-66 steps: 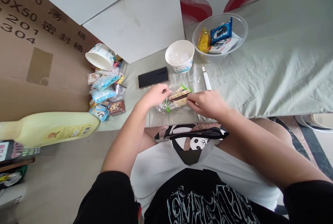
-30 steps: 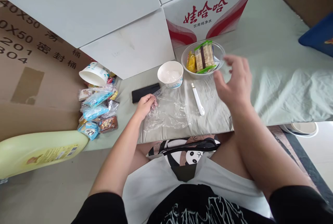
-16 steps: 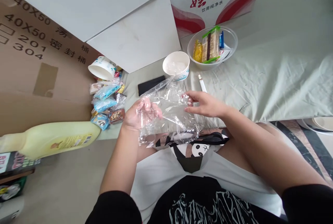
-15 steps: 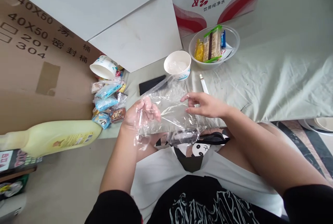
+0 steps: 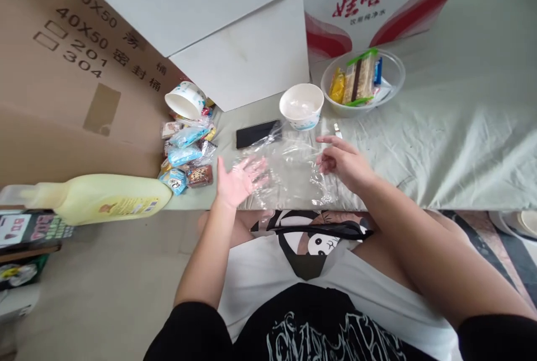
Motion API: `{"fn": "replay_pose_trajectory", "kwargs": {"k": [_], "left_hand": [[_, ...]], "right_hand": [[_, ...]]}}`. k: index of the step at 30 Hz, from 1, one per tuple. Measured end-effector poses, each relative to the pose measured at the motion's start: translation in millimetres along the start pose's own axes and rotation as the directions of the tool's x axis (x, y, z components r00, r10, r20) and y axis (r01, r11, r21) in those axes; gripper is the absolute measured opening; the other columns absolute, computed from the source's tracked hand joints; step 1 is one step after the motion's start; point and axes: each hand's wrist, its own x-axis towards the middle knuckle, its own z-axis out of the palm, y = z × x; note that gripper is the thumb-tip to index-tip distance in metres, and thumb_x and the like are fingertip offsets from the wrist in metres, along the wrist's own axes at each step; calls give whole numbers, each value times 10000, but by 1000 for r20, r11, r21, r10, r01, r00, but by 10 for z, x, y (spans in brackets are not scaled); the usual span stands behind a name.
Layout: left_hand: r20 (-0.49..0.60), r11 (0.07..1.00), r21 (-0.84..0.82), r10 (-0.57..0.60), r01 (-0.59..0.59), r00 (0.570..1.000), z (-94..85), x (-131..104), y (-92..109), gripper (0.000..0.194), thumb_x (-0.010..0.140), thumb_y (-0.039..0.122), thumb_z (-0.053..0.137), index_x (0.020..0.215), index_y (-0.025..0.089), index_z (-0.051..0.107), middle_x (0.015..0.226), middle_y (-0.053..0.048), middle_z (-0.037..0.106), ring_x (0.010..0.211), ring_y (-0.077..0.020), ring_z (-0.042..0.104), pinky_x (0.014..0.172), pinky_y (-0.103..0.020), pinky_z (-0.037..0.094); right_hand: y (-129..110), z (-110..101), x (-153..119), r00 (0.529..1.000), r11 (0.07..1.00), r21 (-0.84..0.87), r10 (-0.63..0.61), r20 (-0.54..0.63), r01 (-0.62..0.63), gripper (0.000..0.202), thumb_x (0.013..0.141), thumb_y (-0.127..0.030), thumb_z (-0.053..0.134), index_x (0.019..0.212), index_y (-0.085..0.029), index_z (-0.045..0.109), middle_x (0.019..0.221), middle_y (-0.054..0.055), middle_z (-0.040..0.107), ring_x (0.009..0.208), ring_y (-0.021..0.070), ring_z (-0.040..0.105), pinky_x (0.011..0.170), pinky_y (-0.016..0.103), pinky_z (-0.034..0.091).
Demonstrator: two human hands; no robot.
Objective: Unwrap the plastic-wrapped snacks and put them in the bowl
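Observation:
Thin, crinkled clear plastic film [image 5: 293,176] lies at the front of the cloth-covered surface; whether it is a bag or a loose sheet I cannot tell. My left hand [image 5: 240,180] is open at its left side, palm up and fingers spread. At the film's right edge is my right hand [image 5: 344,164], its index finger stretched out and the other fingers loosely bent, with nothing visibly held. Just behind the film stands a white paper bowl [image 5: 302,122] with clear plastic inside. A black phone [image 5: 255,134] lies to its left. Beyond my right fingers, a small white stick-like item [image 5: 337,130] is partly hidden.
A clear plastic bowl [image 5: 396,89] holds several packaged snacks. Wrapped snacks [image 5: 184,154] are piled at left, with a tipped paper bowl [image 5: 187,101] on top. A yellow bottle [image 5: 113,200] lies at the left edge. White cartons [image 5: 251,70] and a brown cardboard box [image 5: 62,126] stand behind.
The film has come down from around my left hand onto the surface. My left hand has opened with fingers spread. My right hand stays near the film's right side. The view has shifted slightly.

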Motion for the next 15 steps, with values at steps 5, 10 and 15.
{"fn": "replay_pose_trajectory", "kwargs": {"k": [5,10,15], "left_hand": [[-90,984,165,78,-62,993,-1,-149,-364,592,589,366,939,1083,166,680,1049,-121,785,919,-215,762,757,-283,588],[-211,944,276,241,-179,947,138,-143,-199,344,724,444,827,770,137,682,646,-26,694,546,-113,664,476,-180,454],[-277,912,294,366,-285,888,48,-161,42,332,687,375,861,888,161,706,467,81,517,330,-27,372,341,-152,248]], "right_hand": [[31,-25,42,997,995,-93,-40,-72,33,241,801,-317,603,1020,-220,632,766,4,710,602,138,663,553,256,512],[134,-116,125,974,887,-438,-206,-97,145,230,806,-416,703,766,-200,635,730,19,671,674,137,659,628,255,539],[94,-173,95,936,920,-298,-312,-161,255,389,829,-482,698,1092,-247,533,691,-26,673,547,139,638,519,257,520]]}}
